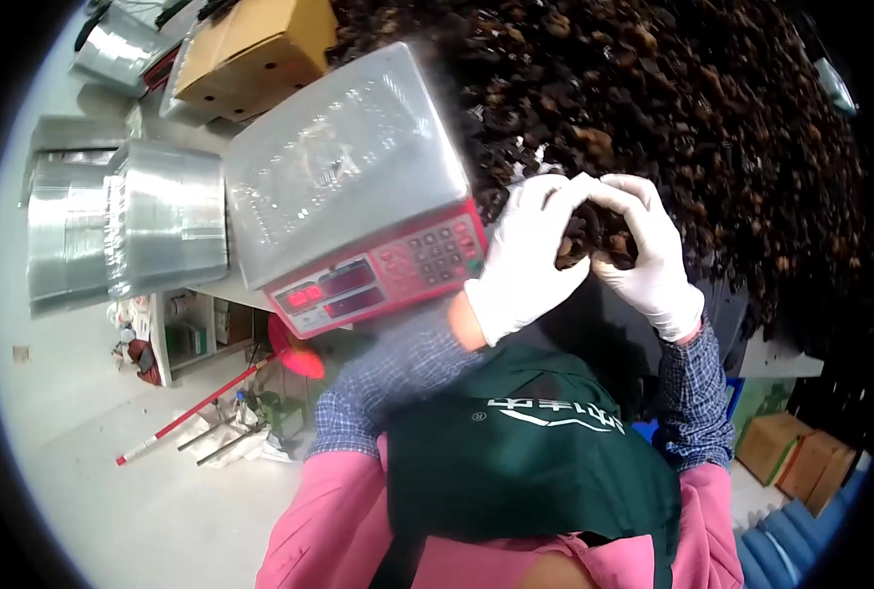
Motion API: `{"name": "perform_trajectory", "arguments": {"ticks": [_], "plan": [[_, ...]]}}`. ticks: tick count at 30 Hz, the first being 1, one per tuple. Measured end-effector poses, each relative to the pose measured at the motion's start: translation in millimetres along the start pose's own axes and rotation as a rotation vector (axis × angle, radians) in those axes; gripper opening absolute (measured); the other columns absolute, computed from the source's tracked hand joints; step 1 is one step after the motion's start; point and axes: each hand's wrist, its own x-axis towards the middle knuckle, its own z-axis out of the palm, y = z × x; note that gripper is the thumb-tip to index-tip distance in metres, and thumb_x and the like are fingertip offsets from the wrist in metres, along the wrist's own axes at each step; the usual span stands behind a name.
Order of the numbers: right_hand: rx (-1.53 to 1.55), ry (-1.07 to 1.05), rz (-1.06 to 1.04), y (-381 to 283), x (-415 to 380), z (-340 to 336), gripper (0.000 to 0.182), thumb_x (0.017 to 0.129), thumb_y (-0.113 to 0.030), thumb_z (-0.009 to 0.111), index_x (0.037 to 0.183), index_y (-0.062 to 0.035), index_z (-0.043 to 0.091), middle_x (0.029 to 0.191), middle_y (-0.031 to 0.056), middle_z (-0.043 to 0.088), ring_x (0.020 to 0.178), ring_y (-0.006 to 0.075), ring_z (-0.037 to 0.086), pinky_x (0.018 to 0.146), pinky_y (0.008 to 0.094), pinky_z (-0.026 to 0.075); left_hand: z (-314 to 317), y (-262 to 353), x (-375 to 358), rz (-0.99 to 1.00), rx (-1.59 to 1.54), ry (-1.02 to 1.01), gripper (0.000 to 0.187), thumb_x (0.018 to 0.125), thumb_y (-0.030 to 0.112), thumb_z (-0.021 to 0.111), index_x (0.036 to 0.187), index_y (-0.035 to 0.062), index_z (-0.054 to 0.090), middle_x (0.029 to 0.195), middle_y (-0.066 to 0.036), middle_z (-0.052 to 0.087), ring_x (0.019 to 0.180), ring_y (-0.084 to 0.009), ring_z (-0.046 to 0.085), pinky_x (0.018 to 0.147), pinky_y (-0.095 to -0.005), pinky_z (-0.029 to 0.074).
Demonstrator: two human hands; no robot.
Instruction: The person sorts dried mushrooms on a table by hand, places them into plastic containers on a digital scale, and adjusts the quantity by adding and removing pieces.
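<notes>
My left hand [527, 257], in a white glove, curves in from the left at the near edge of a large heap of dark brown, shrivelled pieces [653, 88] that look like dried mushrooms. Facing it, my right hand [650, 253], also gloved in white, bends its fingers the same way. Fingertips and thumbs of both hands meet, forming a ring. Several dark pieces [594, 236] show inside that ring; how many are gripped is partly hidden by the fingers. Just left of my left hand stands a red digital scale [378, 260] with a clear plastic-covered pan [344, 157].
Stacks of clear plastic tubs [167, 221] stand left of the scale. An open cardboard box [255, 59] is behind it. On the floor lie a red-and-white pole [196, 410] and a red round object [295, 348]. Brown cartons [795, 456] sit at lower right.
</notes>
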Motion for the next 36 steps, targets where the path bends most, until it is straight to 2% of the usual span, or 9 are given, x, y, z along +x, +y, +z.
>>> {"name": "perform_trajectory", "arguments": {"ticks": [2, 8, 10, 14, 17, 22, 24, 28, 36], "plan": [[-0.011, -0.020, -0.139, -22.7, 43.6, 1.0, 0.064, 0.068, -0.003, 0.082, 0.130, -0.0129, 0.065, 0.123, 0.0137, 0.063, 0.107, 0.0329, 0.069, 0.090, 0.0371, 0.059, -46.0, 12.0, 12.4, 0.042, 0.096, 0.128, 0.066, 0.069, -0.001, 0.074, 0.133, 0.0081, 0.062, 0.123, -0.015, 0.062, 0.116, -0.0323, 0.063, 0.099, -0.0386, 0.054], [0.128, -0.090, -0.582, -70.9, 175.9, 84.1, 0.053, 0.076, -0.019, 0.082, 0.126, -0.0139, 0.065, 0.119, 0.0119, 0.062, 0.108, 0.0313, 0.066, 0.089, 0.0406, 0.058, -173.3, -16.0, -2.5, -0.085, 0.139, 0.364, 0.065, 0.076, -0.002, 0.074, 0.138, 0.0042, 0.058, 0.128, -0.012, 0.063, 0.119, -0.0249, 0.063, 0.104, -0.0377, 0.051], [0.126, -0.269, -0.622, -78.0, 209.8, 117.6, 0.053, 0.077, -0.022, 0.081, 0.127, -0.0135, 0.065, 0.120, 0.0120, 0.062, 0.109, 0.0322, 0.065, 0.091, 0.0409, 0.057, -209.4, -38.5, -14.3, -0.058, 0.483, 0.307, 0.065, 0.079, 0.001, 0.078, 0.140, 0.0027, 0.056, 0.133, -0.014, 0.061, 0.121, -0.0257, 0.063, 0.104, -0.0379, 0.051], [0.100, -0.398, -0.651, -53.2, 229.7, 169.4, 0.063, 0.078, -0.039, 0.080, 0.135, -0.0170, 0.066, 0.127, 0.0144, 0.064, 0.124, 0.0340, 0.057, 0.107, 0.0467, 0.046, -245.7, -90.9, -46.3, -0.190, 0.541, 0.162, 0.087, 0.075, 0.025, 0.092, 0.149, 0.0037, 0.051, 0.143, -0.016, 0.056, 0.134, -0.0315, 0.053, 0.116, -0.0422, 0.042], [0.096, -0.307, -0.722, -52.1, 232.2, 153.6, 0.074, 0.075, -0.046, 0.082, 0.139, -0.0159, 0.063, 0.135, 0.0148, 0.062, 0.129, 0.0331, 0.054, 0.113, 0.0463, 0.041, -249.0, -84.7, -46.7, -0.051, 0.557, 0.298, 0.095, 0.069, 0.037, 0.096, 0.147, 0.0034, 0.054, 0.139, -0.020, 0.061, 0.119, -0.0334, 0.063, 0.100, -0.0426, 0.054], [0.770, -0.416, -0.189, -47.4, 227.6, 118.4, 0.059, 0.095, -0.042, 0.076, 0.142, -0.0113, 0.061, 0.133, 0.0075, 0.068, 0.122, 0.0224, 0.063, 0.107, 0.0375, 0.051, -257.0, -92.2, -53.8, -0.224, 0.289, 0.263, 0.104, 0.078, 0.051, 0.087, 0.158, 0.0053, 0.040, 0.158, -0.017, 0.046, 0.147, -0.0301, 0.043, 0.122, -0.0430, 0.034], [0.688, -0.344, -0.145, -26.3, 229.9, 108.4, 0.054, 0.098, -0.043, 0.072, 0.140, -0.0092, 0.062, 0.129, 0.0072, 0.070, 0.119, 0.0188, 0.065, 0.106, 0.0351, 0.052, -260.1, -90.2, -54.2, -0.209, 0.188, 0.306, 0.093, 0.087, 0.042, 0.084, 0.158, 0.0018, 0.039, 0.156, -0.018, 0.047, 0.144, -0.0300, 0.046, 0.120, -0.0422, 0.037], [0.582, -0.221, -0.083, 2.3, 221.6, 100.1, 0.045, 0.103, -0.038, 0.066, 0.135, -0.0067, 0.067, 0.121, 0.0078, 0.074, 0.118, 0.0164, 0.066, 0.105, 0.0330, 0.051, -269.4, -94.8, -59.3, -0.287, -0.057, 0.451, 0.062, 0.109, 0.039, 0.054, 0.158, 0.0026, 0.040, 0.159, -0.015, 0.046, 0.147, -0.0254, 0.042, 0.124, -0.0388, 0.029], [0.618, -0.240, 0.095, 3.8, 183.7, 107.2, 0.034, 0.105, -0.026, 0.064, 0.129, -0.0018, 0.068, 0.116, 0.0090, 0.074, 0.109, 0.0149, 0.068, 0.098, 0.0303, 0.054, -270.1, -116.8, -76.6, -0.337, -0.067, 0.527, 0.053, 0.111, 0.034, 0.052, 0.152, 0.0015, 0.048, 0.150, -0.011, 0.057, 0.137, -0.0212, 0.052, 0.118, -0.0351, 0.038]]}}
